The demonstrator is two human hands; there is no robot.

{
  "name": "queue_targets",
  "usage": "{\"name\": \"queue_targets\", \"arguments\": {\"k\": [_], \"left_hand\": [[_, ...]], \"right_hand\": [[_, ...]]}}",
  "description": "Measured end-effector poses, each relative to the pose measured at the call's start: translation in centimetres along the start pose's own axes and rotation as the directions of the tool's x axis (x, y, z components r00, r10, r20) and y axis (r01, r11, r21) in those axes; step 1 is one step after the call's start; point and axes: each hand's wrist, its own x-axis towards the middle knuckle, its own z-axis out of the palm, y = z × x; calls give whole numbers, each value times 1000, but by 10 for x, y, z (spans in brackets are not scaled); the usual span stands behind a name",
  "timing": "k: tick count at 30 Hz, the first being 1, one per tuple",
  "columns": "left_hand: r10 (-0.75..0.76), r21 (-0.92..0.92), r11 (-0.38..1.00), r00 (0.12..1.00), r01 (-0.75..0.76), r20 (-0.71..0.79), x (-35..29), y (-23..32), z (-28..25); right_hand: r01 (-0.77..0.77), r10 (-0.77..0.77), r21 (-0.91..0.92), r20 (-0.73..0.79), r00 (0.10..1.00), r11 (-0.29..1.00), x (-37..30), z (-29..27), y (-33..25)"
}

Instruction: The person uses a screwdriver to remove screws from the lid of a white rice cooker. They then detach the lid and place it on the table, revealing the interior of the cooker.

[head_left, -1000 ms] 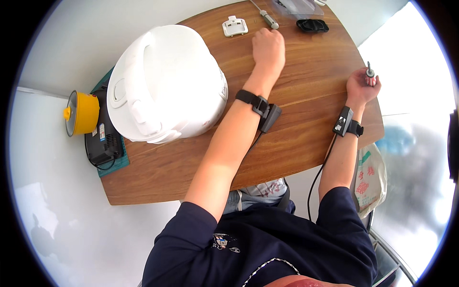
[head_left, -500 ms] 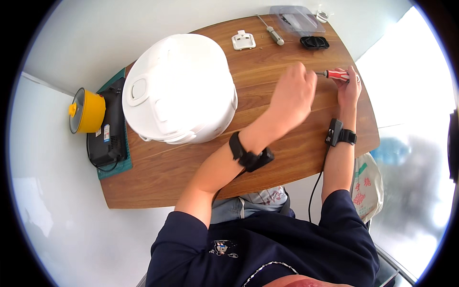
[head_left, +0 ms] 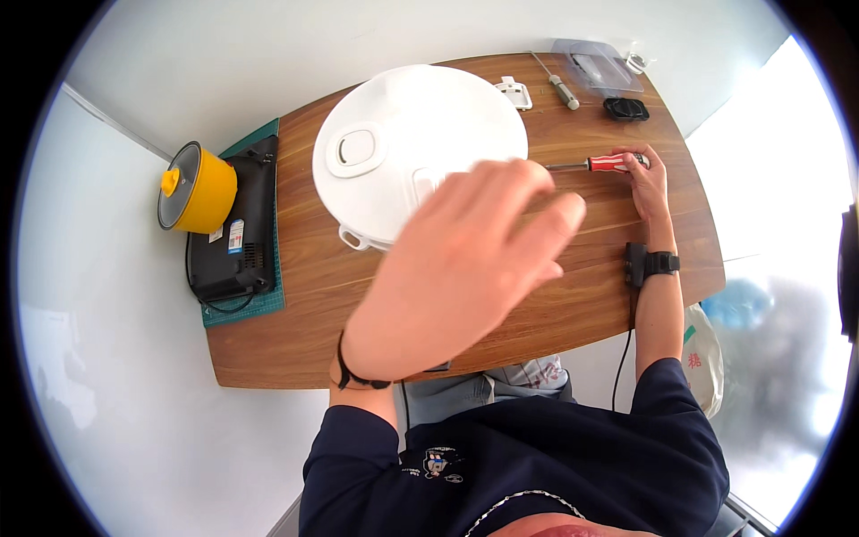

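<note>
My left hand (head_left: 465,251) is raised close to the camera, over the near right side of a large white rice cooker (head_left: 447,107). Its thumb is apart from the fingers, and nothing shows in it. The hand hides part of the cooker's lid and front. At the right side of the table, my right hand (head_left: 653,183) grips a screwdriver (head_left: 608,164) by its red and white handle. The screwdriver's metal shaft points left, toward my left hand, which hides its tip. A small white plastic bracket (head_left: 515,97) lies just behind the cooker.
Toward the back right lie a grey-handled screwdriver (head_left: 564,92), a clear plastic tray (head_left: 617,76) and a black oval part (head_left: 626,110). At left, a yellow pot (head_left: 210,192) stands on a black appliance (head_left: 234,259) over a green mat (head_left: 268,309). A bag (head_left: 702,367) hangs at right.
My left hand has swung back from beside the screwdriver's shaft, toward the cooker and up to the camera, its fingers loosening. My right hand still holds the screwdriver. The whole view has shifted.
</note>
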Motion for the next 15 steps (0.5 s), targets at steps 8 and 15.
{"name": "queue_targets", "arguments": {"k": [8, 15], "left_hand": [[-231, 136, 960, 968, 243, -97, -33, -47, -58], [-237, 22, 972, 970, 236, 61, -35, -62, -54]], "right_hand": [[122, -109, -609, 59, 992, 783, -4, 25, 2], [180, -124, -763, 132, 984, 620, -14, 43, -17]]}}
